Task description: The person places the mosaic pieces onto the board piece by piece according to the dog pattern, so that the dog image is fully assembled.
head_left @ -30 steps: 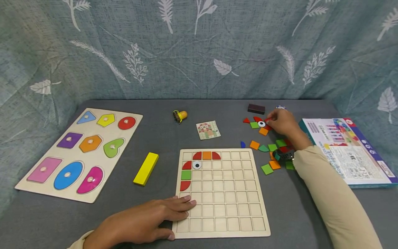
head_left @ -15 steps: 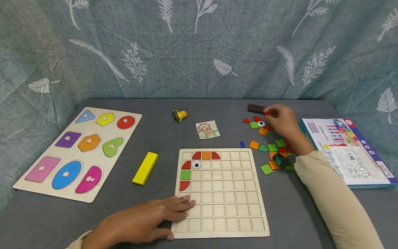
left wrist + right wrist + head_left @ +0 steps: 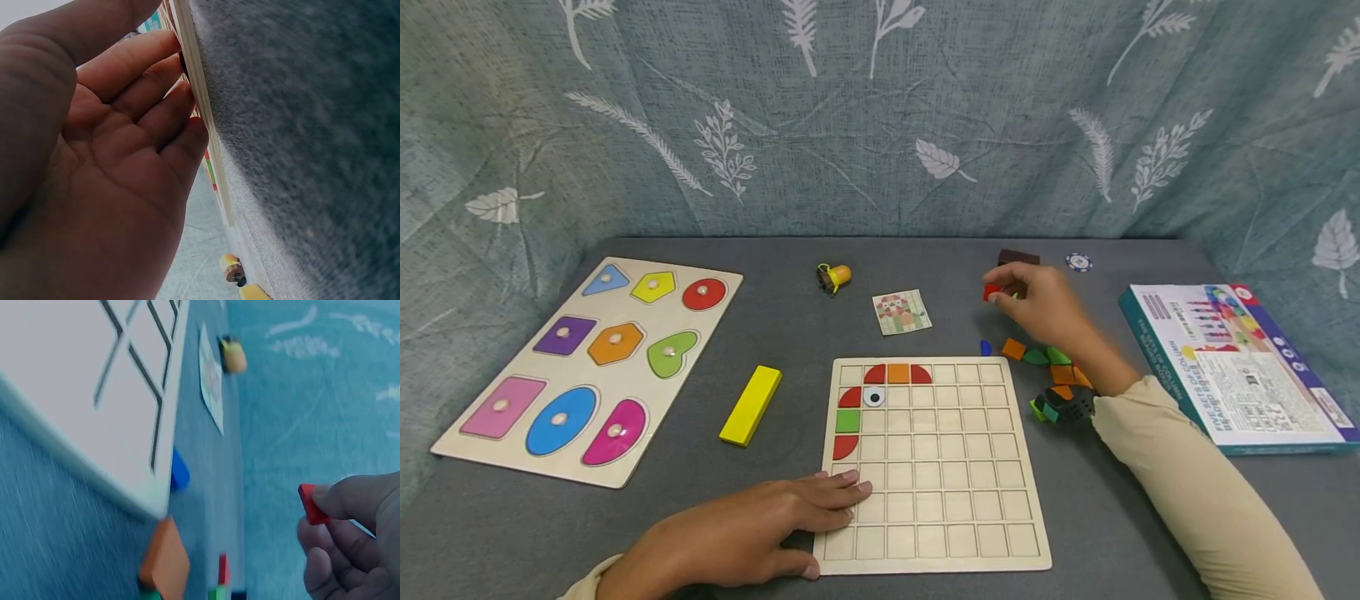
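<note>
My left hand lies with its fingers over the lower left edge of a wooden grid board; in the left wrist view its fingertips rest along the board's edge. Set in the grid's upper left are several red quarter-round tiles, an orange square tile, a green square tile and a round eye tile. Beyond the board's far right corner my right hand pinches a red tile between thumb and fingers, raised in the air. That hand hides part of the loose tiles.
Loose tiles, such as an orange square, lie right of the board. Behind stand a pattern card, a small yellow-orange figure, a dark block and a chip. A box, yellow block and shape puzzle flank the board.
My right hand has lifted the red tile from the far pile and carried it left, uncovering the chip behind. My left hand has stayed on the board.
</note>
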A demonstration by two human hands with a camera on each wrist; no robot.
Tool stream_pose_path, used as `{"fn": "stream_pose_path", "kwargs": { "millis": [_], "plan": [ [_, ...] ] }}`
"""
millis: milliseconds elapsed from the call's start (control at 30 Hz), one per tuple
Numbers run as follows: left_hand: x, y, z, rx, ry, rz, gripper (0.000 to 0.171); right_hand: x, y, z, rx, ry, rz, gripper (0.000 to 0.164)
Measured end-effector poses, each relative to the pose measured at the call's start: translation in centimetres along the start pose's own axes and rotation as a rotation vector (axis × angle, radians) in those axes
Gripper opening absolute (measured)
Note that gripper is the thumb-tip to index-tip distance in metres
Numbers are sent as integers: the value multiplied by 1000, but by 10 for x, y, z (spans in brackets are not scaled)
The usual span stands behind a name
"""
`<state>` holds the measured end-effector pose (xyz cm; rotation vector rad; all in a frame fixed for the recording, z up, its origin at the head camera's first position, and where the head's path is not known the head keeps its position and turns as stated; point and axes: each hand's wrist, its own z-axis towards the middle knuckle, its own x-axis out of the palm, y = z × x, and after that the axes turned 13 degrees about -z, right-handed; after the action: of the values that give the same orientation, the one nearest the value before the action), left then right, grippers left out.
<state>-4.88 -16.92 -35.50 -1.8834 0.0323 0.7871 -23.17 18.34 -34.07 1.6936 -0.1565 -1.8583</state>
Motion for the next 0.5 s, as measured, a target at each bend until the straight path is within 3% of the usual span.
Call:
{"fn": "stream_pose_path", "kwargs": {
  "millis": [233,367,500],
  "plan": [
    [0,1,0,3,7,-14,57,10,17,-3,-130,22,10,21],
    [-1,2,-1,6,9,-11,57,16,23,-5,-197,92,57,20],
    [-1,0,-1,0,10,-14,56,19,31,-7,-199,183,98,19]
  ]
}}
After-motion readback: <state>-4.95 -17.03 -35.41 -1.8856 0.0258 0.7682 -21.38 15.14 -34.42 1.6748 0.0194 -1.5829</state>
